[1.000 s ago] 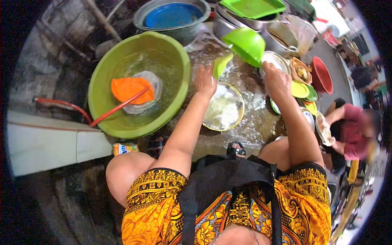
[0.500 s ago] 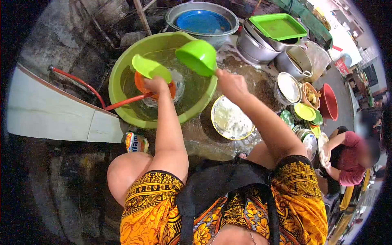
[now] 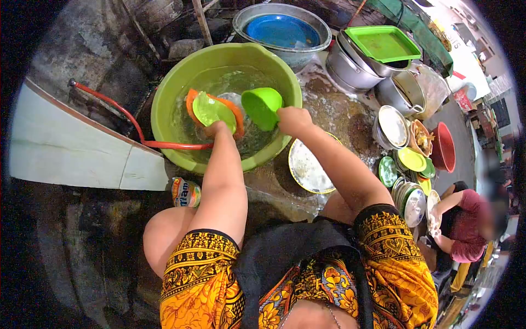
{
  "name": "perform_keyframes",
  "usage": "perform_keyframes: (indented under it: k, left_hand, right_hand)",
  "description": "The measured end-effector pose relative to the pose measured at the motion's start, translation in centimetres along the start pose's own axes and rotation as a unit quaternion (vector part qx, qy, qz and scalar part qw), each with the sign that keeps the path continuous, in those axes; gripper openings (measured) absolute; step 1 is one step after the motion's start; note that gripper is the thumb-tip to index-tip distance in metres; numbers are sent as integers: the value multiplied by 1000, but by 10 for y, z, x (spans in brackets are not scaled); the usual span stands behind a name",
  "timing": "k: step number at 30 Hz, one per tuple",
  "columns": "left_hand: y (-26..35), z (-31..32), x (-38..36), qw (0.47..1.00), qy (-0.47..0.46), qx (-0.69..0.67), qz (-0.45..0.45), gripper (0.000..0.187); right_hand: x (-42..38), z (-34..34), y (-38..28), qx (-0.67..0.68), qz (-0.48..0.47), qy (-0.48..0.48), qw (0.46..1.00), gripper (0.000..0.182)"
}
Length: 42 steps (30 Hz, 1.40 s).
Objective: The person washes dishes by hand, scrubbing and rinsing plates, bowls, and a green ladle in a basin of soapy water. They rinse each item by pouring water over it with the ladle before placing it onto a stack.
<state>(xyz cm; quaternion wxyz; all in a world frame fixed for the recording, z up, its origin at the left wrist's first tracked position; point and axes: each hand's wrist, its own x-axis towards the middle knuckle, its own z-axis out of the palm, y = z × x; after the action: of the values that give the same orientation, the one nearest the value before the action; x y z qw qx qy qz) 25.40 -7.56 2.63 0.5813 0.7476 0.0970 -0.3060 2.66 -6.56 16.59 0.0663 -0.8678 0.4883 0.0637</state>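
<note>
Now my left hand [image 3: 215, 129] grips a small green plate [image 3: 211, 111] and my right hand [image 3: 293, 120] grips a green bowl [image 3: 262, 107], both over the big green basin [image 3: 186, 82] of water.

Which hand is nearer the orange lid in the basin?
Left. The left hand sits right at the orange lid, holding a green plate; the right hand is farther right, holding a green bowl.

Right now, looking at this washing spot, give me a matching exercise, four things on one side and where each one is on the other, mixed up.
Things:
1. green bowl
2. green plate
3. green tray
4. red hose

Places:
A. on top of the metal pots
B. in the right hand
C. over the basin rim
D. in the left hand

Pairs: 1-B, 2-D, 3-A, 4-C
</note>
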Motion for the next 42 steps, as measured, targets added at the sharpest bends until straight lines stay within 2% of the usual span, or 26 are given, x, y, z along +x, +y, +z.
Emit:
perform_keyframes:
  k: [1, 2, 4, 6, 8, 9, 10, 11, 12, 14, 15, 17, 19, 20, 22, 23, 24, 27, 29, 30, 32, 33, 35, 37, 38, 42]
  left_hand:
    - [-2, 0, -4, 998, 16, -45, 36, 50]
    - [-4, 5, 5, 998, 12, -40, 36, 50]
    - [-2, 14, 12, 981, 101, 126, 112, 60]
    - [22, 0, -31, 936, 91, 248, 231, 68]
    - [10, 20, -20, 849, 123, 237, 455, 49]
    - [5, 30, -19, 849, 114, 241, 456, 49]
    - [-1, 41, -18, 907, -154, 85, 383, 41]
    - [-6, 47, -20, 871, -405, -78, 267, 33]
    - [-8, 48, -43, 869, -412, -75, 264, 33]
    - [-17, 52, -106, 705, -451, -90, 540, 25]
    - [-18, 48, -134, 702, -459, -92, 537, 25]
    - [-25, 32, -181, 748, -464, 117, 460, 28]
    - [-61, 43, -194, 665, -431, 126, 597, 30]
    - [-84, 52, -196, 611, -404, 144, 665, 32]
    - [-113, 59, -214, 640, -473, 114, 595, 39]
    - [-130, 60, -218, 680, -510, 121, 513, 44]
    - [-148, 51, -222, 719, -523, 138, 437, 48]
    - [-243, 39, -151, 725, -332, 397, 454, 63]
    - [-300, 49, -114, 861, -344, 273, 257, 58]
    - [-326, 52, -97, 912, -321, 194, 164, 56]
    - [-305, 21, -113, 795, -288, 464, 263, 38]
    - [-311, 26, -104, 797, -288, 460, 266, 38]
    - [-320, 40, -83, 813, -320, 472, 116, 37]
    - [-262, 25, -130, 791, -323, 505, 123, 40]
    - [-222, 16, -166, 844, -277, 448, 97, 40]
    - [-266, 32, -119, 863, -287, 359, 210, 32]
  right_hand:
    - [-1, -4, 6, 1, 3, -1, 1000, 15]
    - [-2, -8, 15, 157, 50, -27, 986, 20]
    - [-6, -11, 32, 419, 125, -52, 898, 28]
    - [-17, -16, 45, 506, 103, -60, 854, 24]
    - [-41, -44, 50, 545, 91, -52, 832, 23]
    - [-50, -54, 51, 557, 81, -45, 826, 23]
    - [-63, -68, 56, 549, 51, -27, 834, 25]
    - [-75, -84, 62, 524, 67, -40, 848, 26]
    - [-89, -94, 70, 527, 56, -23, 847, 26]
    - [-117, -113, 85, 515, 49, 12, 856, 27]
    - [-132, -122, 93, 499, 54, 30, 865, 27]
    - [-156, -134, 108, 500, 69, 39, 862, 26]
    - [-184, -146, 117, 445, 116, 23, 888, 28]
    - [-195, -142, 129, 490, 115, 2, 864, 32]
    - [-213, -116, 164, 483, 66, -9, 873, 37]
    - [-221, -122, 156, 420, 156, -23, 894, 37]
    - [-229, -113, 161, 377, 149, -2, 914, 37]
    - [-246, -103, 168, 380, 194, -97, 899, 37]
    - [-254, -80, 169, 375, 200, -57, 903, 32]
    - [-255, -74, 171, 398, 207, -95, 889, 32]
    - [-256, -62, 169, 389, 211, -123, 889, 32]
    - [-256, -57, 171, 379, 207, -142, 891, 31]
    - [-252, -34, 179, 373, 184, -162, 895, 30]
    - [-250, -38, 173, 367, 173, -170, 898, 30]
    - [-249, -39, 172, 361, 160, -183, 901, 30]
    - [-242, -23, 174, 305, 153, -146, 929, 31]
